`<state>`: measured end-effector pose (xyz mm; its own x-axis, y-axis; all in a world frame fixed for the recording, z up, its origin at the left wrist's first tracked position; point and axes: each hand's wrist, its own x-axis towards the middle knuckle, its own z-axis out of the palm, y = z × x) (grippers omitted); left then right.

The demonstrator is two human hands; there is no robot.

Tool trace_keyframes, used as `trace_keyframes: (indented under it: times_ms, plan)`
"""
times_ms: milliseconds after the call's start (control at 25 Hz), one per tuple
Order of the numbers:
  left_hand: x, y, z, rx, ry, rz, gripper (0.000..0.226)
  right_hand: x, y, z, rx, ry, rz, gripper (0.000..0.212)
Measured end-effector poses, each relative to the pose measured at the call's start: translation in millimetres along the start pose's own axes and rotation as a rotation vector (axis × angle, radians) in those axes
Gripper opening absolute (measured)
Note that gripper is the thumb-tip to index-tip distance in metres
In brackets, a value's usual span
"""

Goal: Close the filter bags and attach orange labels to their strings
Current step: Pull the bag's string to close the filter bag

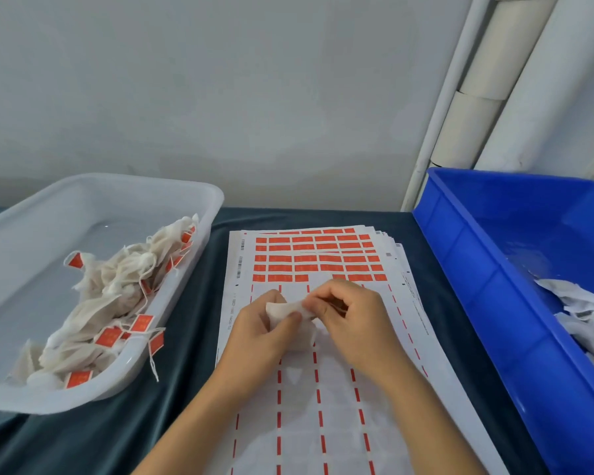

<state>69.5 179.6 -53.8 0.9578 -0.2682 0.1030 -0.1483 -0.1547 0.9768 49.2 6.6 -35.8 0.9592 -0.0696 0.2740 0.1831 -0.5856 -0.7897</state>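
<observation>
Both hands, left hand [259, 332] and right hand [350, 320], pinch a filter bag [285, 311] closed over the label sheet [323, 423]; next likely needs an orange label [280, 278].

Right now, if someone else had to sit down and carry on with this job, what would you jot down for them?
Left hand: holds a white filter bag above the label sheet.
Right hand: pinches the bag's other end; I cannot tell whether it is closed yet, nor see its string.
Orange labels: several rows remain at the sheet's far end; the near part is peeled bare.
Done: a pile of labelled bags lies in the clear tub on the left.
Left: finish and label this bag. White pieces in the blue bin on the right may be the supply.
</observation>
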Motion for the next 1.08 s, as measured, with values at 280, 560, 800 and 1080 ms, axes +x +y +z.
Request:
trace_keyframes:
  times_ms: [280, 560, 800, 1080]
  plan:
    - [-4.0, 2.0, 1.7, -0.008, -0.187, -0.008, 0.027, -13.3, 17.0, 9.5, 0.112, 0.192, -0.051, 0.010]
    - [-4.4, -3.9, 6.1, 0.193, -0.229, -0.020, 0.056, -15.4, 16.7, 2.7, -0.043, 0.462, -0.190, 0.016]
    - [-6.0, -1.0, 6.5, 0.241, -0.244, -0.001, 0.046, -15.9, 18.5, -5.9, -0.206, 0.738, -0.281, 0.012]
    - [-9.8, -3.0, 4.5, 0.072, -0.290, -0.089, 0.048, -14.2, 16.9, -7.0, -0.006, 0.682, -0.189, 0.008]
